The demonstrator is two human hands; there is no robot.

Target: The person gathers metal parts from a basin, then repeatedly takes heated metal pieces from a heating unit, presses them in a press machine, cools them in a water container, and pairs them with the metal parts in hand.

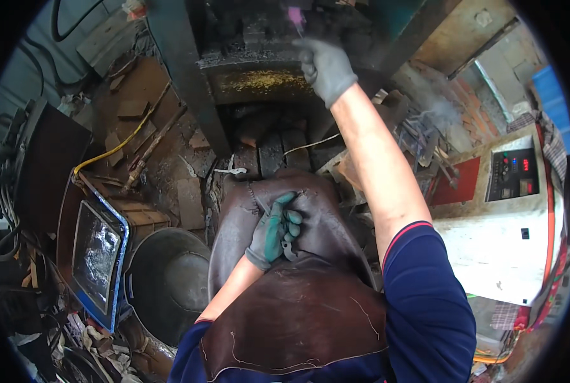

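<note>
My left hand (274, 233), in a grey glove with a green palm, rests over the brown leather apron (297, 287) on my lap. Its fingers are curled round a small grey metal piece (289, 250) whose hooked end sticks out below; the rest is hidden. My right arm stretches forward, and the right hand (328, 69), in a grey glove, is closed in front of the dark machine frame (211, 76). From its fingertips a thin piece (300, 29) points up to a glowing pink end (295, 14). Blur hides what kind of piece it is.
A black bucket (170, 274) stands at the left beside a blue-framed panel (116, 268). Metal pieces (232, 167) lie on the floor ahead. At the right are a heap of metal rods (419, 134) and a white control box (489, 249) with lit displays.
</note>
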